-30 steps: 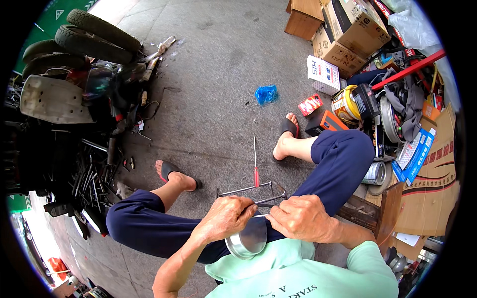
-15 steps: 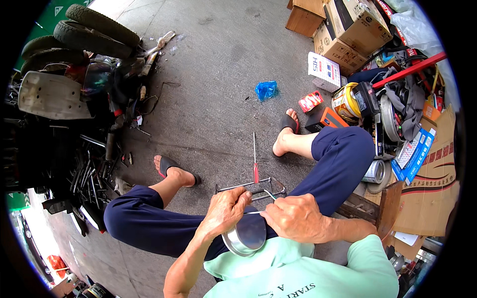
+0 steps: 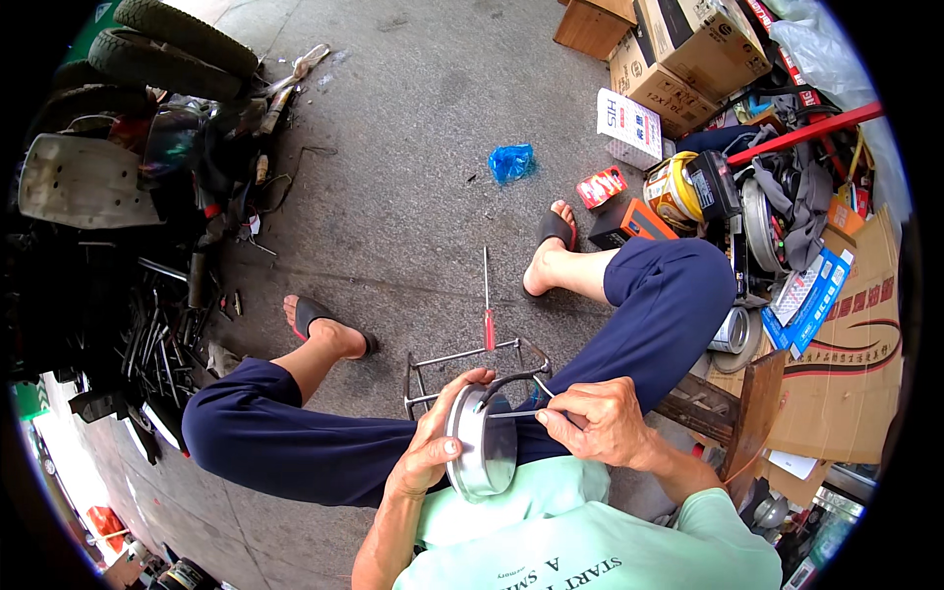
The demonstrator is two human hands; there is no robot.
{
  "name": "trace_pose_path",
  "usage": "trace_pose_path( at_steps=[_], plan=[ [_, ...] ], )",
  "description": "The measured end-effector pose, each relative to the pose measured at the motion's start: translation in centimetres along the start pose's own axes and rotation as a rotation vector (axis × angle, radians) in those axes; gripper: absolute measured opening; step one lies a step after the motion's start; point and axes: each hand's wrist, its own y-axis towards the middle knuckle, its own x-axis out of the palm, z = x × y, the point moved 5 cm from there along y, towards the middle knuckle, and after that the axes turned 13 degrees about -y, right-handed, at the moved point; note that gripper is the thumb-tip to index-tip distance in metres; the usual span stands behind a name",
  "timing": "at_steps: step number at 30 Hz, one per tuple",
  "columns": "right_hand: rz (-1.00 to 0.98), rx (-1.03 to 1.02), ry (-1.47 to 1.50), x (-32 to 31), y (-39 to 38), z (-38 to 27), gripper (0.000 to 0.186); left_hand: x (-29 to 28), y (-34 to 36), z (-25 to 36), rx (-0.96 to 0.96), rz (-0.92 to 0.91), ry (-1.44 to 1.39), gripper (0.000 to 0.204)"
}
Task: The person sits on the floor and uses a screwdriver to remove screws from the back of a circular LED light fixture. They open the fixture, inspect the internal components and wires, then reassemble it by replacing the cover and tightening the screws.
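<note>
The round case [image 3: 484,452] is smooth, shiny metal. The screwdriver [image 3: 490,332] has a shiny metal rod and a plastic handle. The crumpled bag [image 3: 511,163] is crinkly, shiny plastic. The trousers [image 3: 305,425] and shirt [image 3: 590,541] are dull cloth. The floor [image 3: 413,177] looks rough, the board [image 3: 756,405] wooden.

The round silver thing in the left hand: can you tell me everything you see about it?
The short, round drum looks like smooth, shiny metal, with a raised rim. It's tilted on its side over the person's lap. The left hand grips its left side, thumb against the metal. A dark cable curves by its top. A thin, pale rod from the right hand reaches toward it; I can't tell if they touch.
</note>
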Motion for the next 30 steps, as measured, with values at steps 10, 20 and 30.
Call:
trace_pose_path(
  at_steps=[10, 20, 30],
  plan=[
    [-0.071, 0.144, 0.083, 1.4, -0.6, 0.2, 0.017, 0.3, -0.4, -0.5, 0.003, 0.126, -0.076, 0.095],
    [-0.191, -0.295, -0.360, -3.6, 4.8, -2.4, 0.026, 0.1, -0.4, -0.1, 0.061, 0.113, 0.147, 0.095],
    [-0.075, -0.212, -0.466, -3.1, 3.7, -2.1, 0.022, -0.9, 0.0, -1.0, 0.008, 0.120, -0.371, 0.108]
  ],
)
